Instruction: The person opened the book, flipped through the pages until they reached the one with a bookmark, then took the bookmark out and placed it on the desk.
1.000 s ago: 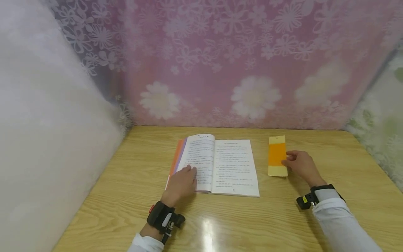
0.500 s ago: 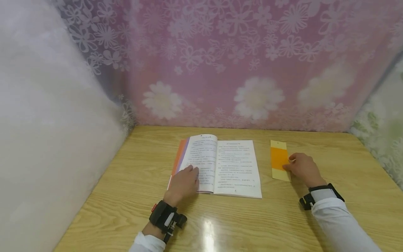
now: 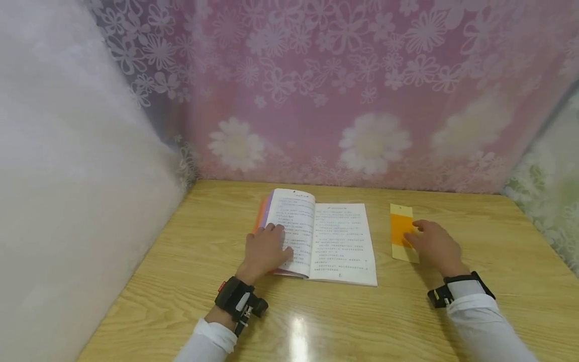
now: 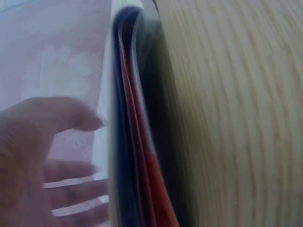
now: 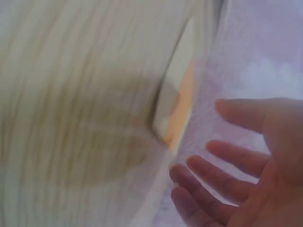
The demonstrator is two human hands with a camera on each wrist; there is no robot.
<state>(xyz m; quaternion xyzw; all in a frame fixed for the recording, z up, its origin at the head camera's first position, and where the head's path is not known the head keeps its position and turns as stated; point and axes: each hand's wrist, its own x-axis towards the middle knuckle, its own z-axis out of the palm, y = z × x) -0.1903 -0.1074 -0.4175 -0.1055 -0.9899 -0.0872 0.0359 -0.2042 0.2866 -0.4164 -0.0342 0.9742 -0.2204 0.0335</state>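
An open paperback book (image 3: 341,246) with printed pages lies on the wooden table, its left side bulging upward. My left hand (image 3: 267,249) rests over the lower left page near the outer edge, thumb spread from the fingers. The left wrist view shows the curled page edges (image 4: 128,94) beside that hand. To the right of the book lies a yellow and orange bookmark (image 3: 402,230) with a small hole at its top. My right hand (image 3: 436,246) is at the bookmark's right edge. In the right wrist view its fingers (image 5: 227,182) are spread, with nothing between them and the thumb.
The light wooden table (image 3: 190,301) reaches back to a pink floral cloth (image 3: 316,100). A white cloth wall (image 3: 81,201) borders the left side. Bare tabletop shows between the book and the bookmark.
My left hand has shifted up toward the book's left edge, its thumb now spread. The bookmark lies slightly lower and tilted; my right hand's fingers have loosened at its edge.
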